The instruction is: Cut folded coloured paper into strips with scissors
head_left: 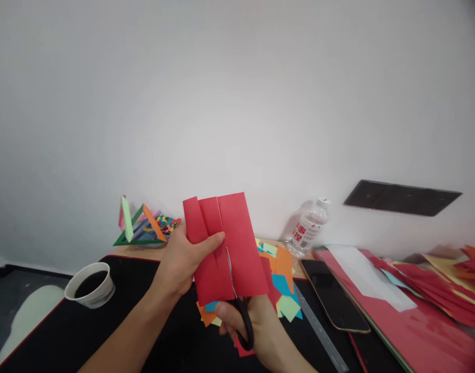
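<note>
My left hand (185, 259) is closed on a red sheet of paper (237, 243), held upright above the desk with the thumb across its front. The sheet has long slits cut from its lower edge upward. My right hand (256, 326) grips black-handled scissors (239, 305) just below the sheet. The blades reach up into the paper near its middle.
On the black desk mat (116, 305) stand a paper cup of dark liquid (90, 285) at the left and coloured paper scraps (282, 280) under the sheet. A phone (333, 295), a metal ruler (323, 334), a water bottle (309, 230) and red paper piles (432, 295) lie at the right. A paper triangle model (142, 228) rests by the wall.
</note>
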`<state>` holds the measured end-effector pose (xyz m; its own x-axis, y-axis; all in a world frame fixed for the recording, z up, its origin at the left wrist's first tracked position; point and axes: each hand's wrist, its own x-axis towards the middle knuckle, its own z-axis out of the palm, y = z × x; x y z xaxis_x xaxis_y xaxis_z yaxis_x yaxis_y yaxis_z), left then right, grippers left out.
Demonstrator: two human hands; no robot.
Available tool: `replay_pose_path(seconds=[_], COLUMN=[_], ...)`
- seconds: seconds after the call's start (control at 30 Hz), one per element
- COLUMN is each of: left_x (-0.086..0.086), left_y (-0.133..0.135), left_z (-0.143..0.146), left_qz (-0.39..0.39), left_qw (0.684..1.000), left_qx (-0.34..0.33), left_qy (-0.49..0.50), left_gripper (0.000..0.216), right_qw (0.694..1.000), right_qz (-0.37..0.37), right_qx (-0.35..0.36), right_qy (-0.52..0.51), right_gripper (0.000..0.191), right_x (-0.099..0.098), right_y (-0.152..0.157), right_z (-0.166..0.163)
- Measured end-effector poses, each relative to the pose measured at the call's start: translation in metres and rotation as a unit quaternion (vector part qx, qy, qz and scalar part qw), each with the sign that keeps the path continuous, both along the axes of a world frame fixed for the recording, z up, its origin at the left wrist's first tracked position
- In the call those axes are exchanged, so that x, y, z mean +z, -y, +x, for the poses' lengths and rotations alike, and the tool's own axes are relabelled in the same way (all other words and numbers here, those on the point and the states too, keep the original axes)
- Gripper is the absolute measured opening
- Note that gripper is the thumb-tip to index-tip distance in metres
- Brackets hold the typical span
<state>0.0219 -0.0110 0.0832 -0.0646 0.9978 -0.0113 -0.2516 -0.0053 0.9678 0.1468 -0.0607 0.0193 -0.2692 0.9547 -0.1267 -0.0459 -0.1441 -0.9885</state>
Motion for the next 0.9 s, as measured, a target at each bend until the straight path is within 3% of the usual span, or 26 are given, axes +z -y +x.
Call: replay_pose_path(seconds=[0.23, 0.4, 0.47, 0.6, 0.7, 0.9], left_x=[0.001, -0.001, -0.002, -0.001, 0.000, 0.003], left_y=[-0.003, -0.015, -0.018, -0.014, -0.010, -0.006], left_z=[-0.002, -0.020, -0.024, -0.019, -0.012, -0.008], left_qz=[0.006, 0.079, 0.099, 0.068, 0.020, 0.001], left_qw=[1.000, 0.987, 0.980, 0.992, 0.999, 1.000], left_qx=[0.013, 0.133, 0.154, 0.066, 0.006, 0.011], left_qy=[-0.002, -0.052, -0.083, -0.086, -0.043, 0.008], left_gripper=[0.028, 0.029, 0.030, 0.030, 0.029, 0.029], right_qw=[0.996, 0.981, 0.970, 0.967, 0.973, 0.983], right_qz=[0.048, 0.011, 0.010, 0.044, 0.056, 0.048], right_qx=[0.066, 0.194, 0.237, 0.206, 0.177, 0.151], right_qy=[-0.045, -0.013, -0.043, -0.146, -0.138, -0.096], right_gripper=[0.052, 0.043, 0.044, 0.063, 0.066, 0.063], right_x=[0.007, 0.014, 0.015, 0.011, 0.008, 0.009], right_y=[-0.005, -0.009, -0.008, -0.008, -0.010, -0.012], right_z=[0.011, 0.044, 0.051, 0.047, 0.039, 0.032])
